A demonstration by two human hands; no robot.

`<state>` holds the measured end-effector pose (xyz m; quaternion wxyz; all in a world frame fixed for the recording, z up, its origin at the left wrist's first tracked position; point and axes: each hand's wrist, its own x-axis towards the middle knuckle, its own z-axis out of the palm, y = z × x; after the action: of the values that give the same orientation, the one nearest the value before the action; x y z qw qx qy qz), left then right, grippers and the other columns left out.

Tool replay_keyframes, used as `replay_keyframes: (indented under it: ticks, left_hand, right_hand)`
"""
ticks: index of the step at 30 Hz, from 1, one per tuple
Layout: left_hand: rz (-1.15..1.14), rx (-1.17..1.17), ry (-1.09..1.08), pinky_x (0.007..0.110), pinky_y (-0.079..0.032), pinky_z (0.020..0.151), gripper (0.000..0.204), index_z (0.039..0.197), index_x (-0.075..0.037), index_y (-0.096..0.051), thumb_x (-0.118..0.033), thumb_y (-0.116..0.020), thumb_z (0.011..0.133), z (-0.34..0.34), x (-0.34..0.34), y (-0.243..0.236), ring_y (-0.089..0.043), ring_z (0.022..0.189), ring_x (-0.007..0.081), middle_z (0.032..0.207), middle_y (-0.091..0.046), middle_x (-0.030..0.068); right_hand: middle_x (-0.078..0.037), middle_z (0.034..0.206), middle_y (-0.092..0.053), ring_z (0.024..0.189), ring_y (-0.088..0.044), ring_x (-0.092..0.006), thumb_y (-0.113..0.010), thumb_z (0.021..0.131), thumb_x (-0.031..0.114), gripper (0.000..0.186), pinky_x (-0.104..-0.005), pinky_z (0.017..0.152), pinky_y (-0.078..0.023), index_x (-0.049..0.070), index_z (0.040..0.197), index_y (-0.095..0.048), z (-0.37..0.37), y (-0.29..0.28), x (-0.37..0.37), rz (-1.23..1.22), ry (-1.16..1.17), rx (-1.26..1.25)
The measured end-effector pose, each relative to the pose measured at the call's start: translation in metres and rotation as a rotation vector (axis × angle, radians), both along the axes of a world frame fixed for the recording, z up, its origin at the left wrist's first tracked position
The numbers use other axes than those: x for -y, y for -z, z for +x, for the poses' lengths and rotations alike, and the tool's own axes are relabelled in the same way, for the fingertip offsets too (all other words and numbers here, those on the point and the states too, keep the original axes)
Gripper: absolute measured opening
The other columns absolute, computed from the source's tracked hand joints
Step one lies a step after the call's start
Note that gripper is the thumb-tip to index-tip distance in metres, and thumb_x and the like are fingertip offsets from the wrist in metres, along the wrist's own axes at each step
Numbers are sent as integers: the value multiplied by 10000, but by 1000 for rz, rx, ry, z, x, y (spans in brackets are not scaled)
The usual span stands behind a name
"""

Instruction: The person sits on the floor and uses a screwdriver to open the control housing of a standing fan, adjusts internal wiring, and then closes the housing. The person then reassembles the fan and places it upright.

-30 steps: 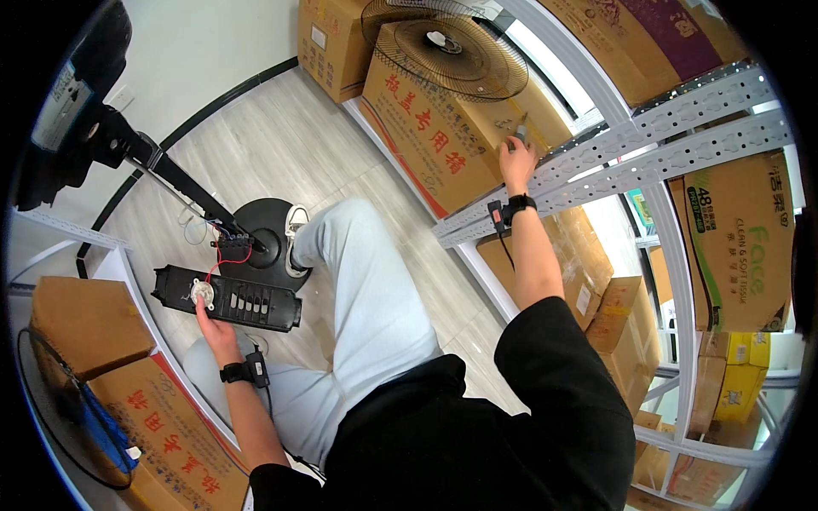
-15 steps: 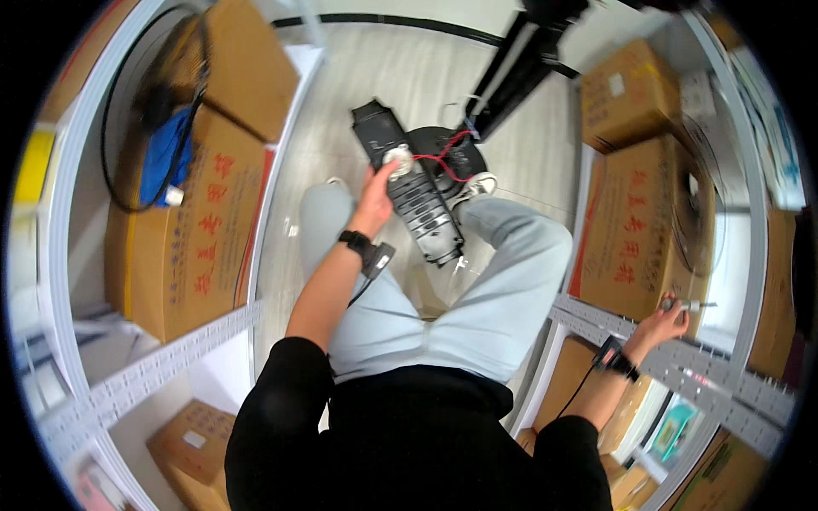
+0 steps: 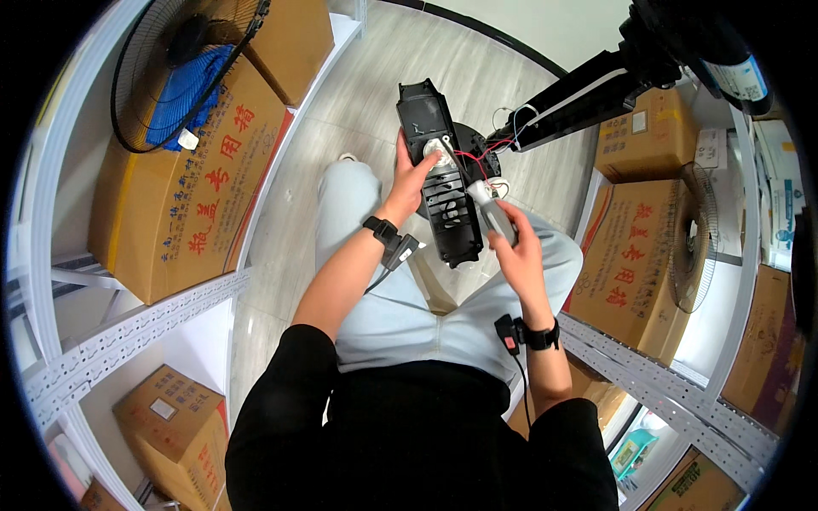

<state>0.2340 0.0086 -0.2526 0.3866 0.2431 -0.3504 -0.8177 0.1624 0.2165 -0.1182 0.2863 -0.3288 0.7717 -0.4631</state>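
My left hand (image 3: 411, 183) grips a long black plastic housing (image 3: 450, 217) by its left edge, with the thumb by a white round part (image 3: 436, 153) set in it. The housing has ribbed slots and hangs tilted above the floor between my knees. In my right hand (image 3: 518, 251) is a screwdriver (image 3: 490, 209) with a grey handle, its thin shaft pointing up-left toward the white part. Whether the tip touches it I cannot tell. Thin red wires (image 3: 486, 153) run from the white part toward a black stand (image 3: 558, 102).
Metal shelves with cardboard boxes (image 3: 200, 183) stand on my left, and a shelf with boxes (image 3: 626, 255) on my right. A black fan grille (image 3: 128, 85) leans at upper left, another fan grille (image 3: 694, 238) at right. The stand's round base lies behind the housing.
My right hand has come from the right shelf to the housing, bringing the screwdriver. My left hand still holds the housing, now more upright. The view has shifted, and the stand appears farther right.
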Motion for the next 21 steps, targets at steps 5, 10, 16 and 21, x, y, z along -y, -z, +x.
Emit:
replay_keyframes:
  ticks: [5, 10, 16, 21]
  left_hand:
    - [-93, -24, 4, 379, -456, 1021, 1011, 1593, -217, 100, -38, -651, 940, 4, 3, -4, -522, 1243, 219, 1424, -458, 153]
    - [-204, -11, -27, 354, -327, 1140, 926, 1610, -174, -48, -75, -670, 931, 4, 5, 1, -350, 1408, 213, 1594, -252, 125]
    - [-247, 32, -32, 361, -241, 1187, 807, 1595, -136, -186, -129, -667, 946, 4, 4, 3, -263, 1467, 212, 1628, -219, 110]
    - [-271, 56, -20, 363, -224, 1194, 747, 1569, -110, -270, -155, -676, 943, 4, 5, 3, -273, 1468, 216, 1600, -295, 109]
  right_hand:
    - [-164, 892, -705, 685, -652, -180, -682, 883, 200, 406, -306, 649, -506, 26, 1247, -640, -13, -30, 50, 100, -19, -252]
    - [-142, 701, -684, 574, -632, -179, -696, 883, 251, 359, -320, 587, -499, 28, 1164, -688, -18, -36, 76, 102, 19, -392]
    - [-173, 769, -701, 661, -694, -217, -701, 877, 261, 332, -329, 644, -530, 53, 1136, -704, -19, -39, 82, 111, 47, -437]
    - [-164, 779, -710, 679, -706, -236, -701, 880, 267, 334, -339, 653, -534, 59, 1142, -701, -26, -28, 83, 102, 50, -424]
